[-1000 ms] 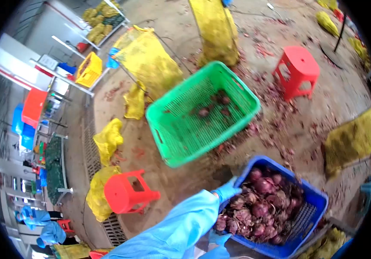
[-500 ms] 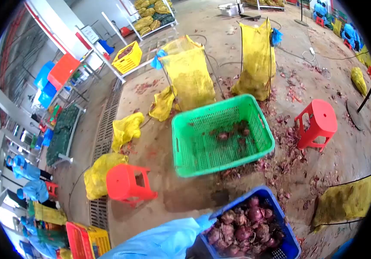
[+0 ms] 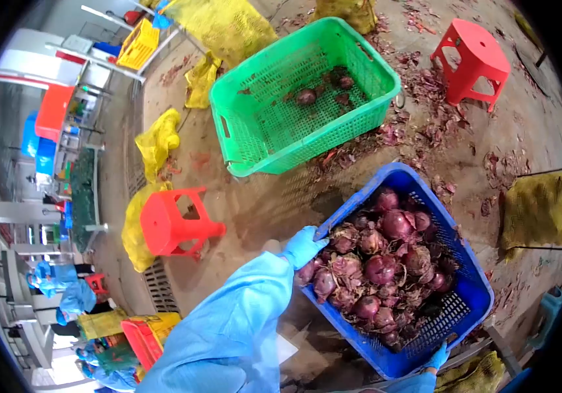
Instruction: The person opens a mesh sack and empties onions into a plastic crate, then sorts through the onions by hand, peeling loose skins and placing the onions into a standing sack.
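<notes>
Onions (image 3: 380, 268), round and purple-red, heap in a rectangular blue plastic crate (image 3: 454, 309). Thin blue gloves cover both hands: the left hand (image 3: 304, 247) grips the crate's left corner, the right hand (image 3: 438, 357) its near rim. Beyond, apart from it, a perforated green plastic crate (image 3: 274, 131) holds a few onions.

My gloved left hand (image 3: 305, 246) grips one corner of a blue crate (image 3: 457, 304), and my gloved right hand (image 3: 438, 357) holds its near edge. Red onions (image 3: 380, 268) are heaped inside, leaving part of the slotted base bare. Beyond it I see a green crate (image 3: 323, 139) with a few onions (image 3: 306, 97), two red stools (image 3: 160, 223) and scattered skins (image 3: 438, 118).
</notes>
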A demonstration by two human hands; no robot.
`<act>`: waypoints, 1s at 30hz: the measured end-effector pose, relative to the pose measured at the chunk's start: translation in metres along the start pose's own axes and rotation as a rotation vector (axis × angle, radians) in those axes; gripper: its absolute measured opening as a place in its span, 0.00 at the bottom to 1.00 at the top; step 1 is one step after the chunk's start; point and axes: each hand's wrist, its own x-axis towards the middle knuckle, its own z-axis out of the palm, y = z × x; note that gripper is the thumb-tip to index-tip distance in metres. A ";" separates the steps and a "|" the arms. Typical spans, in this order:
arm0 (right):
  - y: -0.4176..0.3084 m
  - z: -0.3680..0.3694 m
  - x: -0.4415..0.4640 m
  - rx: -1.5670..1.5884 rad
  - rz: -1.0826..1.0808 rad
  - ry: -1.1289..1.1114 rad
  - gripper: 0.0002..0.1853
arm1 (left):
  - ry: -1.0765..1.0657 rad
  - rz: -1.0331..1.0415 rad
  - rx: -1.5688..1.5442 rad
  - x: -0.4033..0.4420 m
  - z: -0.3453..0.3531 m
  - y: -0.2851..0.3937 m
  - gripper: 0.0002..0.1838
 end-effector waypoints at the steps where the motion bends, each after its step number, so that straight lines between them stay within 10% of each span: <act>1: 0.010 -0.007 0.016 0.004 -0.066 -0.065 0.29 | 0.001 0.007 -0.099 -0.010 -0.004 0.002 0.19; 10: -0.150 0.041 0.010 -0.306 -0.394 -0.152 0.19 | 0.264 -0.557 -0.495 -0.126 0.019 -0.079 0.18; 14: -0.254 0.133 -0.008 -0.447 -0.909 -0.106 0.05 | 0.493 -0.704 -0.707 -0.156 0.063 -0.103 0.16; 19: -0.404 0.270 -0.111 -0.593 -1.123 -0.484 0.24 | 0.641 -0.816 -0.853 -0.143 0.124 -0.066 0.18; 21: -0.411 0.304 -0.206 -0.316 -0.915 -0.785 0.21 | 0.454 -0.895 -0.987 -0.130 0.088 -0.035 0.10; 22: -0.406 0.319 -0.197 -0.459 -1.223 -0.783 0.19 | 0.457 -0.856 -0.981 -0.128 0.089 -0.033 0.07; 27: -0.323 0.254 -0.229 -0.345 -1.507 -0.211 0.18 | 0.410 -0.848 -1.402 -0.126 0.089 -0.047 0.12; 30: -0.233 0.181 -0.227 -0.018 -1.017 -0.101 0.19 | 0.270 -0.933 -1.394 -0.127 0.088 -0.061 0.11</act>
